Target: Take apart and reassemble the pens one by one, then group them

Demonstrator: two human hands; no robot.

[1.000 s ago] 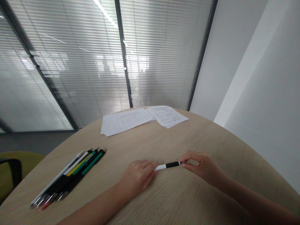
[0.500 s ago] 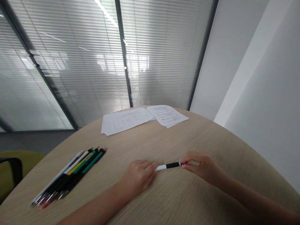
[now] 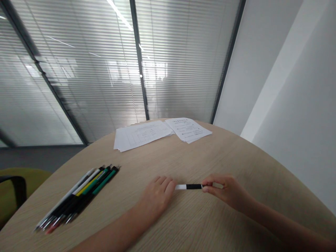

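A white pen with a black grip (image 3: 193, 186) lies level between my two hands, just above or on the wooden table (image 3: 225, 154). Its white end runs under the fingers of my left hand (image 3: 159, 191), which are closed round it; that end is hidden. My right hand (image 3: 223, 189) pinches the tip end between thumb and forefinger, so the tip is mostly covered. To the left, a row of several pens (image 3: 78, 196) lies slanted on the table, with white, yellow, green and black barrels.
Two sets of printed paper sheets, a left stack (image 3: 141, 134) and a right one (image 3: 187, 129), lie at the table's far edge. A green chair (image 3: 31, 180) with a black armrest stands at the left. Behind are glass panels with blinds (image 3: 178, 70) and a white wall (image 3: 296, 87).
The pen has turned from a slight tilt to nearly level. My left hand has shifted a little, and my right fingertips sit slightly lower on the pen's tip end.
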